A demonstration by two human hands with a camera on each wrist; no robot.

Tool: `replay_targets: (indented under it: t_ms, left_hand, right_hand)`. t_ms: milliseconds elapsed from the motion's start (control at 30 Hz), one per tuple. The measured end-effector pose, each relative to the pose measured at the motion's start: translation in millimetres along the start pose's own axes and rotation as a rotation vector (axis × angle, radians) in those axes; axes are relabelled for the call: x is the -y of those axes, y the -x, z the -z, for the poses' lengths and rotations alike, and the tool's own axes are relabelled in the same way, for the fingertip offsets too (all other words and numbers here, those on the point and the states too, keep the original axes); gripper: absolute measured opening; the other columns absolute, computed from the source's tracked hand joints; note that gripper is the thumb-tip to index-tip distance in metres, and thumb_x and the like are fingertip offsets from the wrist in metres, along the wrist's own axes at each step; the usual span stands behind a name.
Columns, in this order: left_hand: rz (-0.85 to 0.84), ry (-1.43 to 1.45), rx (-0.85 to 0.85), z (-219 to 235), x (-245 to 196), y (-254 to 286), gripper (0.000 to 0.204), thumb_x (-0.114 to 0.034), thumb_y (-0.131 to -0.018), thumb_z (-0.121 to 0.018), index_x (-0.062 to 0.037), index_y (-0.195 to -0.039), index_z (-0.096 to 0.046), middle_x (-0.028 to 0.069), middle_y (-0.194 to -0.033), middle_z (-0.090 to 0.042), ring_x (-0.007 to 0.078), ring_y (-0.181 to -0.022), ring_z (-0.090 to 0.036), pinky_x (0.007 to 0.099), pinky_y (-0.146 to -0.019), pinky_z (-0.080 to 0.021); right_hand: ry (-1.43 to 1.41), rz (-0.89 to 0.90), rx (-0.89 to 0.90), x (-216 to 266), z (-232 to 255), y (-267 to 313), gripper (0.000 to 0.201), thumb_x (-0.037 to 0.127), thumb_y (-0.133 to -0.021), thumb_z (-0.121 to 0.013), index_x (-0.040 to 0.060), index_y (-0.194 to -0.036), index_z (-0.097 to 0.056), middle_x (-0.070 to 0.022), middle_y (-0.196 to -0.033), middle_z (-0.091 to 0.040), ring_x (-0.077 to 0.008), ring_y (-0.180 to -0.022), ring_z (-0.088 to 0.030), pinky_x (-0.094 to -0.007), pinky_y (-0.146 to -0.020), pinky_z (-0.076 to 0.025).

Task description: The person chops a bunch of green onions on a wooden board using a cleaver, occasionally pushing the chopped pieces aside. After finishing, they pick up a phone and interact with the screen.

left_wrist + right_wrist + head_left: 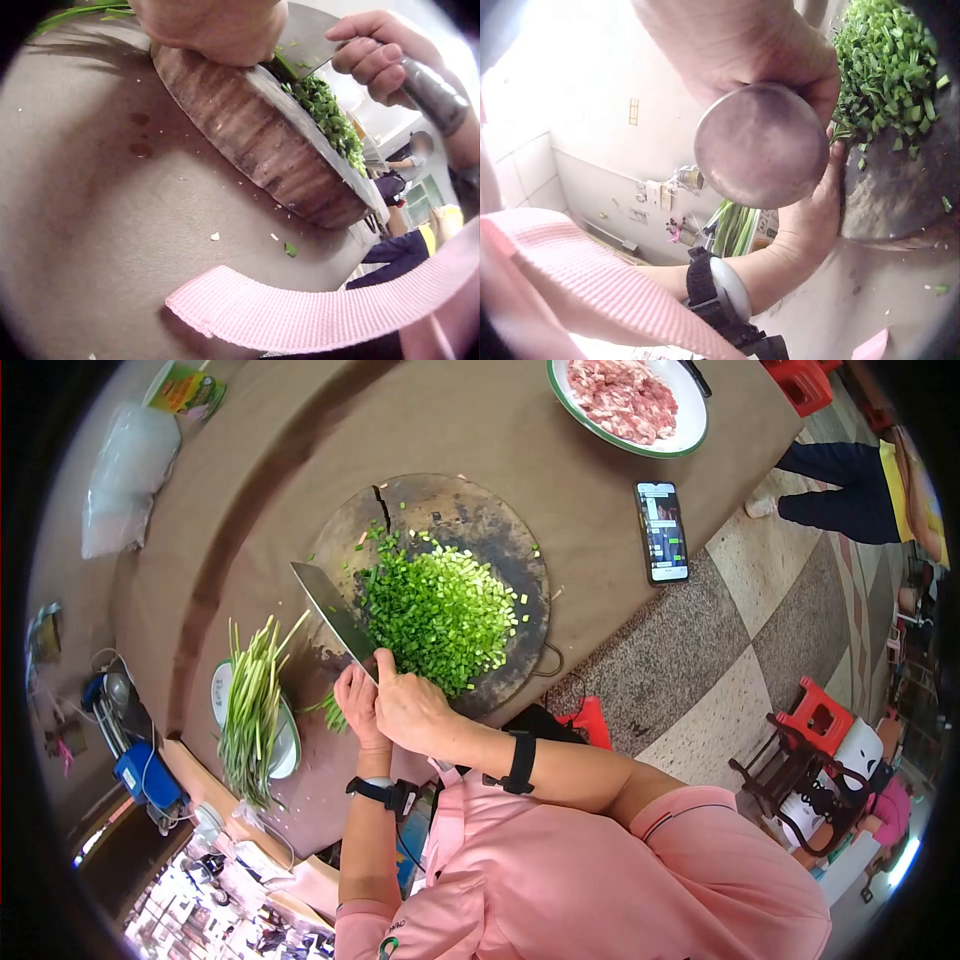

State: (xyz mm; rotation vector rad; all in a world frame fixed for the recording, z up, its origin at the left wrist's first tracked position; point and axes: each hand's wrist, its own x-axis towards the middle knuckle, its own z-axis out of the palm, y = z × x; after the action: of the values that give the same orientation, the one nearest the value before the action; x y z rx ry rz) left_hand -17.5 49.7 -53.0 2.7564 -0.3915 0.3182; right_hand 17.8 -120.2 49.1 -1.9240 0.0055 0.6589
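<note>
My right hand (412, 708) grips the metal handle of a cleaver (335, 610), whose blade stands at the left edge of a heap of chopped green onions (440, 610) on a round wooden board (500, 525). In the left wrist view, my left hand (214, 30) is curled over uncut green onion stalks (75, 21) at the board's rim, with cut ends showing by the blade. The right wrist view has the round handle end (763, 146) in front, covering part of the left hand (810, 225).
A bunch of whole green onions (255, 710) lies across a white dish (287, 745) at left. Minced meat (622, 398) fills a green-rimmed bowl (690, 435). A phone (662, 532) lies near the table edge. Plastic bags (125, 480) are at far left; a person (850, 490) stands at right.
</note>
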Motion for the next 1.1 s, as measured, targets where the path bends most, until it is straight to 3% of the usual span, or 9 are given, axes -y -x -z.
replay_targets:
  t_ms: [67, 267, 333, 1100]
  left_hand:
    - [-0.002, -0.001, -0.006, 1, -1, -1, 0.031, -0.021, -0.077, -0.066, -0.0045, -0.103, -0.068, 0.0110, -0.115, -0.066, 0.0318, -0.111, -0.058, 0.0465, -0.096, -0.041]
    - [-0.018, -0.008, -0.041, 0, -1, -2, 0.032, -0.019, -0.076, -0.067, -0.0042, -0.103, -0.068, 0.0112, -0.115, -0.066, 0.0326, -0.110, -0.058, 0.0465, -0.095, -0.041]
    - [-0.011, 0.028, -0.051, 1, -3, -3, 0.032, -0.018, -0.075, -0.068, -0.0038, -0.104, -0.068, 0.0111, -0.114, -0.067, 0.0327, -0.110, -0.059, 0.0464, -0.094, -0.042]
    - [-0.044, 0.072, -0.120, -4, 0, -3, 0.026, -0.015, -0.077, -0.069, -0.0053, -0.100, -0.069, 0.0088, -0.111, -0.070, 0.0308, -0.106, -0.061, 0.0451, -0.090, -0.043]
  right_hand:
    - [-0.003, 0.000, 0.012, 1, 2, 1, 0.050, 0.013, -0.085, -0.057, -0.0077, -0.123, -0.032, -0.0313, -0.073, -0.065, -0.0489, -0.071, -0.067, -0.0543, -0.065, -0.055]
    - [0.014, -0.002, 0.011, 2, 2, 0, 0.053, 0.012, -0.083, -0.059, -0.0075, -0.123, -0.032, -0.0316, -0.074, -0.065, -0.0486, -0.071, -0.067, -0.0537, -0.065, -0.055]
    - [-0.016, -0.012, 0.023, 0, -1, 0, 0.054, 0.013, -0.087, -0.054, -0.0047, -0.132, -0.030, -0.0317, -0.075, -0.065, -0.0499, -0.071, -0.065, -0.0577, -0.066, -0.053]
    - [0.087, -0.050, -0.033, 4, -14, -1, 0.050, 0.015, -0.089, -0.053, -0.0027, -0.131, -0.032, -0.0307, -0.074, -0.065, -0.0503, -0.072, -0.065, -0.0579, -0.068, -0.053]
